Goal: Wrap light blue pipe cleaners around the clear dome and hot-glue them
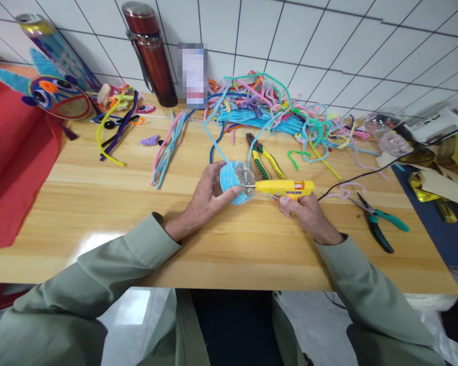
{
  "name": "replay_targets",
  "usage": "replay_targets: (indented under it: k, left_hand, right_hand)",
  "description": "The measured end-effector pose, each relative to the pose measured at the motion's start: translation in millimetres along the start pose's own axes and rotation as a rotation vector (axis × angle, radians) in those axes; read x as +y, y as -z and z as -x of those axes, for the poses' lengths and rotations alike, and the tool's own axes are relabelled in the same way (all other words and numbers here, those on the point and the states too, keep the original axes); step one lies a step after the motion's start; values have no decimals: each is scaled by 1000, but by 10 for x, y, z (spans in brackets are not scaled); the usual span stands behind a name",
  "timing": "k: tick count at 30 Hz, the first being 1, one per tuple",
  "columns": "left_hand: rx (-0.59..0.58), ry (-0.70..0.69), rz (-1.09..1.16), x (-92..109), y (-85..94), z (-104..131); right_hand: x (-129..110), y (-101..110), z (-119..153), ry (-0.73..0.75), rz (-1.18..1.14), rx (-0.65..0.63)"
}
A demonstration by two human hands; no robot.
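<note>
My left hand [208, 195] is wrapped round a clear plastic bottle [246, 178] lying on its side, its middle wound with light blue pipe cleaner [229, 179]. The loose ends of the pipe cleaner rise in loops toward the back pile. In my right hand [303, 211] is a yellow hot glue gun [284, 188], its metal nozzle touching or very close to the bottle beside the windings. Yellow-and-black pliers [265, 156] lie just behind the bottle. A short green pipe cleaner [298, 156] rests behind the glue gun.
Colourful pipe cleaners [261, 114] are heaped along the tiled wall. A red thermos [151, 56] and a phone [193, 76] stand there too. At left are a decorated can craft [59, 96] and red cloth [15, 168]. Teal pliers [379, 221] and a black cord [370, 175] lie right.
</note>
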State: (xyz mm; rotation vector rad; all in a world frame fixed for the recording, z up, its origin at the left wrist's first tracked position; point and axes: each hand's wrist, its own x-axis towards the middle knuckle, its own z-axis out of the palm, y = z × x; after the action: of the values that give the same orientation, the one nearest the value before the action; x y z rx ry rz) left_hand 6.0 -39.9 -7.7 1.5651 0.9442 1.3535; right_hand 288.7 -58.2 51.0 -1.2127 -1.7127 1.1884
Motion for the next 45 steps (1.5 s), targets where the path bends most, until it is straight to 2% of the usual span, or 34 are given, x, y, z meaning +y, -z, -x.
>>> replay_targets:
  k: [34, 45]
  left_hand:
    - [-18, -20, -109, 29, 25, -2]
    - [-19, -21, -113, 18, 20, -4]
  right_hand:
    - [17, -37, 10, 45, -31, 14]
    - [-20, -30, 18, 86, 63, 46]
